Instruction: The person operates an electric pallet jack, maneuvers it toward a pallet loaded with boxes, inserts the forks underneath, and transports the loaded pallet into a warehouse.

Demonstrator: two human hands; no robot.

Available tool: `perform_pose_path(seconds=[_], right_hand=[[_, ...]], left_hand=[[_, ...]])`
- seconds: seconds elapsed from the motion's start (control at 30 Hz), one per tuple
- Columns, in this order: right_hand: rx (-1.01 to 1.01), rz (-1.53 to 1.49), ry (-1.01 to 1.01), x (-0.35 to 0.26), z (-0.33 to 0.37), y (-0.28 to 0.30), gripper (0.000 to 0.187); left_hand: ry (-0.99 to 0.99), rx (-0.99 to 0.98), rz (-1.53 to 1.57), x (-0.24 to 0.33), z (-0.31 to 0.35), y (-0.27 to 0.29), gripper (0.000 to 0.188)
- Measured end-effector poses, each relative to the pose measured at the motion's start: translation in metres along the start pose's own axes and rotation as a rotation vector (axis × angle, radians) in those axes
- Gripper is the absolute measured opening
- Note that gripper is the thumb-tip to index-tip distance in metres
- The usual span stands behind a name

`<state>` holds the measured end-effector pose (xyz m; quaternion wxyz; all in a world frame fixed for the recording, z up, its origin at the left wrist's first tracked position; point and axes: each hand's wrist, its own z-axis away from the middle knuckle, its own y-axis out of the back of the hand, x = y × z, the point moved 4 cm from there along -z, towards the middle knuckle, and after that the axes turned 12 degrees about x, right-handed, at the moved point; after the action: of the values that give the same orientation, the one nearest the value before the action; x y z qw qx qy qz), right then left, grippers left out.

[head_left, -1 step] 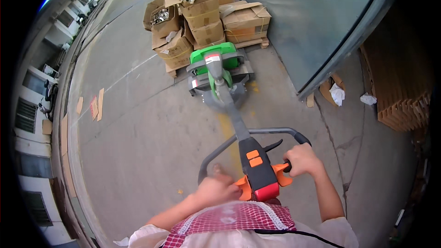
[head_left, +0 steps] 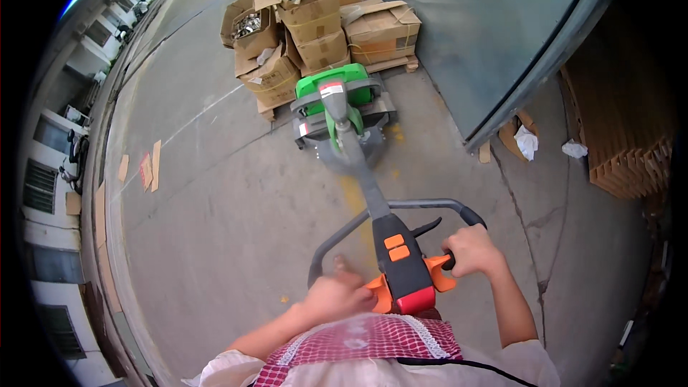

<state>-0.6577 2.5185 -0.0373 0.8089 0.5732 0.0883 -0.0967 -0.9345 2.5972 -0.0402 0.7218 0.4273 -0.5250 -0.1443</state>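
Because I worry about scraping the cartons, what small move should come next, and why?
Perhaps pull the handle slowly straight back: the right grip holds it, the right-hand carton appears close to the grey metal wall, and an upper box stands open.

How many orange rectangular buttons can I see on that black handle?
2: an upper orange button and a lower orange button, on top of the black plastic control head; any underneath would be hidden.

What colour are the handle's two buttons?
The buttons are orange, clearest in the head view.
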Motion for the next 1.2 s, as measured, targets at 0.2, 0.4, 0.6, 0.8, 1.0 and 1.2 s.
perform_pose_path(seconds=[0.2, 0.4, 0.6, 0.8, 1.0, 1.2], right_hand=[[0.119, -0.076, -0.144, -0.105, -0.038, -0.041, 0.039], [0.039, -0.306, -0.207, -0.269, -0.111, -0.062, 0.039], [0.150, -0.269, -0.179, -0.281, -0.159, -0.064, 0.034], [0.175, -0.233, -0.116, -0.194, -0.163, -0.041, 0.031], [0.123, -0.173, 0.093, -0.074, -0.161, 0.008, 0.029], [0.043, -0.095, 0.289, 0.077, -0.141, 0.045, 0.020]], left_hand=[[-0.048, -0.119, 0.049, -0.116, 0.042, 0.073, 0.042], [-0.220, 0.018, -0.130, -0.255, 0.092, 0.180, 0.047], [-0.103, 0.336, -0.222, -0.320, 0.073, 0.195, 0.066], [-0.034, 0.421, -0.231, -0.275, 0.024, 0.164, 0.071], [0.051, 0.359, -0.256, -0.194, -0.039, 0.129, 0.078], [0.216, 0.151, -0.128, -0.083, -0.116, 0.060, 0.076]])
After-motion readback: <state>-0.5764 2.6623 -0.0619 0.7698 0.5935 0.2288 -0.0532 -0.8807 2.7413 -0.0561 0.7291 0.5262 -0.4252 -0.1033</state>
